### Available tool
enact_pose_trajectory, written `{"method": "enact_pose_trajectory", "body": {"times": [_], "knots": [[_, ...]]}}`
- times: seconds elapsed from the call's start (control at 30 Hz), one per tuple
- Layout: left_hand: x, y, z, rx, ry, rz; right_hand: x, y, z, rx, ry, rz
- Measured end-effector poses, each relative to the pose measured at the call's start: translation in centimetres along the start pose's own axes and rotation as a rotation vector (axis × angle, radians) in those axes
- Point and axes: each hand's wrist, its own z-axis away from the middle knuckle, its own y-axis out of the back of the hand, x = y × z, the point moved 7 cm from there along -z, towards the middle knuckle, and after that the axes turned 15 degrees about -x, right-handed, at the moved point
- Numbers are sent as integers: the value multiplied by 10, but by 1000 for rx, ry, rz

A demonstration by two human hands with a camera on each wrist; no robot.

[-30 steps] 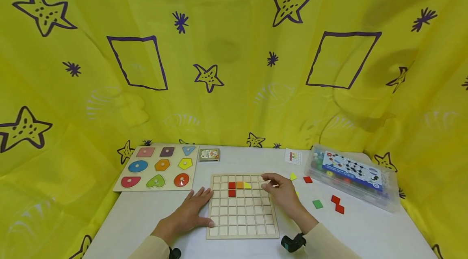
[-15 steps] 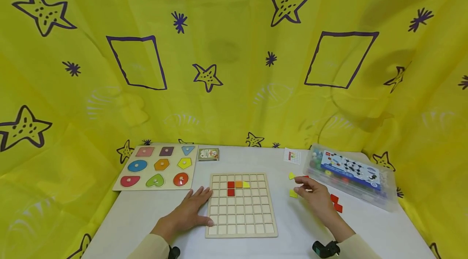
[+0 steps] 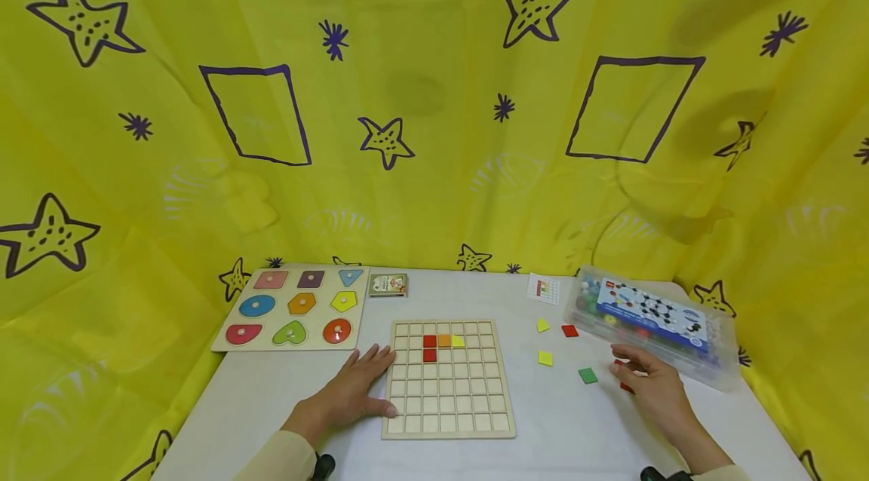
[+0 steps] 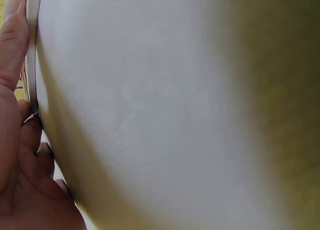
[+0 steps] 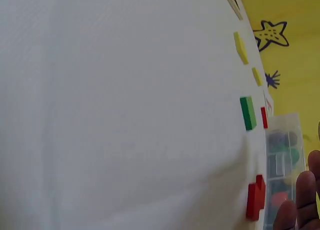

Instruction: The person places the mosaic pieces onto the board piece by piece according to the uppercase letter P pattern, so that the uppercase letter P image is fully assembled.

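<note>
A wooden grid board (image 3: 448,402) lies on the white table in the head view. Near its top sit two red tiles (image 3: 430,355), an orange tile (image 3: 444,341) and a yellow piece (image 3: 458,341). My left hand (image 3: 346,394) rests along the board's left side, fingers spread, thumb at its lower left edge. To the right, my right hand (image 3: 658,390) hovers with loosely bent fingers over two loose red tiles (image 5: 255,200), partly covering them in the head view. The right wrist view shows those tiles still on the table, apart from the fingers (image 5: 306,197).
Loose on the table lie a green tile (image 3: 588,375), a red tile (image 3: 569,331) and two yellow pieces (image 3: 545,358). A clear plastic box (image 3: 652,323) stands behind the right hand. A shape puzzle (image 3: 292,307), small box (image 3: 388,285) and pattern card (image 3: 544,289) lie farther back.
My right hand has moved rightward from the board's upper right corner, past the yellow pieces, to above the loose red tiles. My left hand has stayed at the board's edge.
</note>
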Motion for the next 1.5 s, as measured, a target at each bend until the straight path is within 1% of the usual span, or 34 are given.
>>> {"method": "enact_pose_trajectory", "body": {"times": [0.1, 0.2, 0.27, 0.4, 0.63, 0.8, 0.9, 1.1, 1.37, 1.5], "knots": [[2, 1, 0, 1, -5, -4, 13, 9, 5, -5, -49, 31], [3, 1, 1, -1, -5, -1, 24, 14, 9, -33, -85, 57], [3, 1, 1, -2, -4, -4, 29, 16, 10, -41, -87, 70], [4, 1, 1, 1, 1, -7, 35, 17, 11, -45, -60, 121], [5, 1, 3, 4, 10, 22, 36, 16, 11, -79, -34, 244], [4, 0, 4, 6, 10, 21, 37, 14, 8, -93, -53, 280], [4, 0, 4, 7, 10, 18, 37, 9, 7, -116, -73, 282], [3, 0, 4, 9, 8, 15, 33, 0, 6, -187, -64, 269], [-3, -2, 1, 0, 37, 20, 39, 6, 8, -215, -62, 299], [-3, -1, 0, 0, 37, 25, 40, 5, 7, -228, -57, 319]]}}
